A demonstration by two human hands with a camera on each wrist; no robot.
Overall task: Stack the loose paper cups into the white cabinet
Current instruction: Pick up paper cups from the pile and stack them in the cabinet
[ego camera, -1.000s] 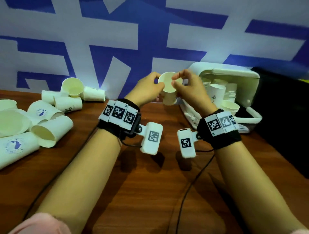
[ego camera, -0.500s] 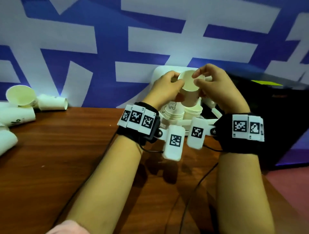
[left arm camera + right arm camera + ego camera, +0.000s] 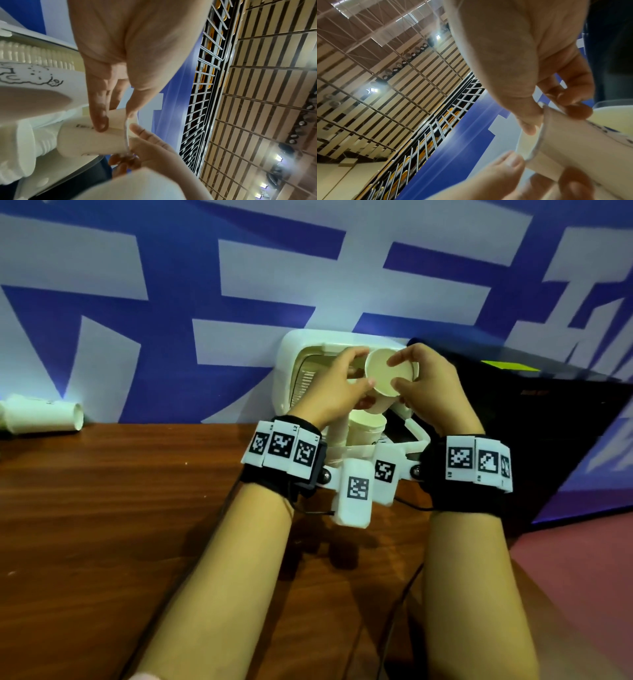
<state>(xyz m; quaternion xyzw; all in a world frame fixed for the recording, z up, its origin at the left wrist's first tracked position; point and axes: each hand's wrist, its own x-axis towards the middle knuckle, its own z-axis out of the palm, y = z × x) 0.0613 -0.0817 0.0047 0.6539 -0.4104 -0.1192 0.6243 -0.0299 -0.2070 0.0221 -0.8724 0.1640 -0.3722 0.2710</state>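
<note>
Paper, off-white and thin-walled, formed the cup (image 3: 388, 376) that both hands held at the mouth of the white cabinet (image 3: 291, 364). The left hand (image 3: 337, 386) gripped the cup's wall from the left with curled fingers and thumb; the right hand (image 3: 430, 386) pinched the rim from the right, its thumb over the lip. In the head view the cup's open mouth was tilted toward the wearer, so its long axis ran from the rim, nearest the wrists, down and away to the base. A stack of nested cups (image 3: 367, 426) stood in the cabinet just below the held cup's base, apparently not touching it; the left wrist view showed the base close beside ribbed stacked rims. Judged from this layout, the coming move depended on bringing the cup's axis upright over the stack's axis, then lowering it base first. Neither hand was clearly nearer. One loose cup (image 3: 42, 414) lay on its side on the wooden table (image 3: 120, 508), well apart to the left.
</note>
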